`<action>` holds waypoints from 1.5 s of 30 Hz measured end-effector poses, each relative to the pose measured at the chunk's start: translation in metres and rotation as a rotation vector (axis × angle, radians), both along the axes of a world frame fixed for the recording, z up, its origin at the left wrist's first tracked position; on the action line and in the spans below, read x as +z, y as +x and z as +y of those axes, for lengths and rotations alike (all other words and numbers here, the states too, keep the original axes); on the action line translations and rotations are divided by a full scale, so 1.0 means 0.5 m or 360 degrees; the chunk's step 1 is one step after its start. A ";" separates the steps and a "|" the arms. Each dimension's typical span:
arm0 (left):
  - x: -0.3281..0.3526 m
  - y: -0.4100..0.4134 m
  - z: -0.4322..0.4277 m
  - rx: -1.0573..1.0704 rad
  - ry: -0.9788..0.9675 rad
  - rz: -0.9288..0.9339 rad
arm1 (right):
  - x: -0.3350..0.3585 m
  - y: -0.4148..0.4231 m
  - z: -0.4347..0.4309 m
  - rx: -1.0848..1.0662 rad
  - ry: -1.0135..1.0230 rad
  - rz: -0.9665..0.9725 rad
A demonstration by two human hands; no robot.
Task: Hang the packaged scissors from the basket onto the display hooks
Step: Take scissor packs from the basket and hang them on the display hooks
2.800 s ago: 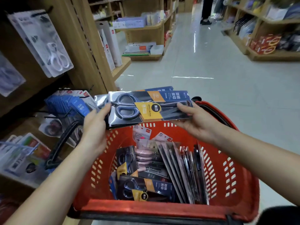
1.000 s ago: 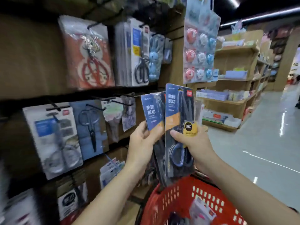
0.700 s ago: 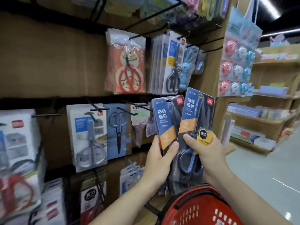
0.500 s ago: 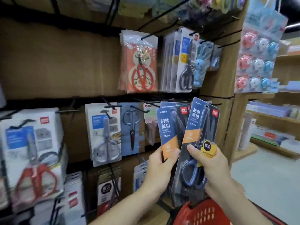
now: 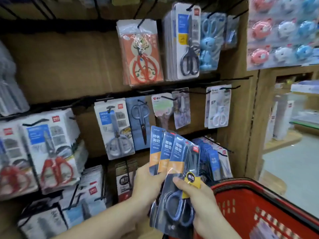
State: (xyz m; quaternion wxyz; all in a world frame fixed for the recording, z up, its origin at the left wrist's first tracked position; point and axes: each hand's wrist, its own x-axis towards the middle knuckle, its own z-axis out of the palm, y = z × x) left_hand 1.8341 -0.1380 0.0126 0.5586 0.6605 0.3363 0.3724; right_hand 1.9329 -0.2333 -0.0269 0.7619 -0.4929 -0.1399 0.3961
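I hold three dark blue scissor packs (image 5: pixel 174 163) with orange bands, fanned upright in front of the display wall. My left hand (image 5: pixel 146 187) grips the left side of the fan, thumb on the front. My right hand (image 5: pixel 198 202) grips the front pack low down, near the blue scissor handles and the yellow round sticker. The red basket (image 5: pixel 259 209) sits at the lower right, below my right hand. Black display hooks (image 5: pixel 219 80) stick out from the wooden wall above the packs.
Packs of other scissors hang in rows: an orange one (image 5: pixel 140 54), white-and-blue ones (image 5: pixel 115 128), red-handled ones (image 5: pixel 51 152). A row of blue packs (image 5: pixel 212 157) hangs just behind my hands. A shelf aisle opens to the right.
The view has turned from the basket up to the wall, then dipped a little. The packs came up from level to upright, and they now fan out as three, tilted to the right.
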 end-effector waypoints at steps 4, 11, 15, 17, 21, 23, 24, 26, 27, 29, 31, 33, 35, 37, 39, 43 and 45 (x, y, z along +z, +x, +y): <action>0.017 0.003 -0.004 0.0147 0.0045 0.0014 | 0.019 -0.013 -0.005 -0.0118 0.0068 0.0240; 0.084 -0.066 -0.004 0.0338 0.0963 -0.0214 | 0.106 0.003 -0.026 -0.0386 0.0239 -0.0125; 0.195 -0.119 0.003 0.0277 0.1203 -0.0373 | 0.185 -0.010 -0.025 -0.0481 0.0260 -0.0516; 0.260 -0.133 0.017 0.0203 0.1177 -0.0442 | 0.230 -0.023 -0.011 -0.0533 0.0261 -0.0610; 0.366 -0.148 0.072 0.0051 0.0960 -0.0605 | 0.306 -0.042 0.021 -0.0556 0.0320 -0.0687; 0.404 -0.159 0.094 0.0043 0.0849 -0.0685 | 0.337 -0.044 0.035 -0.0588 0.0362 -0.0721; 0.420 -0.164 0.104 0.0052 0.0804 -0.0725 | 0.351 -0.045 0.042 -0.0603 0.0381 -0.0734; 0.446 -0.174 0.125 0.0051 0.0748 -0.0792 | 0.371 -0.044 0.059 -0.0620 0.0403 -0.0771; 0.457 -0.177 0.135 0.0051 0.0730 -0.0811 | 0.381 -0.044 0.068 -0.0630 0.0419 -0.0791; 0.479 -0.181 0.154 0.0047 0.0709 -0.0825 | 0.399 -0.042 0.085 -0.0638 0.0460 -0.0816; 0.495 -0.178 0.168 0.0031 0.0677 -0.0796 | 0.414 -0.038 0.102 -0.0634 0.0498 -0.0839; 0.511 -0.175 0.176 0.0009 0.0607 -0.0758 | 0.428 -0.032 0.115 -0.0632 0.0510 -0.0865; 0.526 -0.171 0.185 -0.0026 0.0557 -0.0710 | 0.444 -0.026 0.126 -0.0665 0.0488 -0.0901; 0.537 -0.170 0.191 -0.0064 0.0528 -0.0659 | 0.464 -0.024 0.132 -0.0701 0.0463 -0.0919; 0.542 -0.169 0.196 -0.0089 0.0520 -0.0587 | 0.485 -0.020 0.134 -0.0744 0.0419 -0.0951; 0.546 -0.177 0.198 -0.0132 0.0455 -0.0466 | 0.531 -0.019 0.124 -0.0825 0.0357 -0.1047; 0.546 -0.184 0.199 -0.0139 0.0443 -0.0447 | 0.552 -0.020 0.112 -0.0912 0.0301 -0.1186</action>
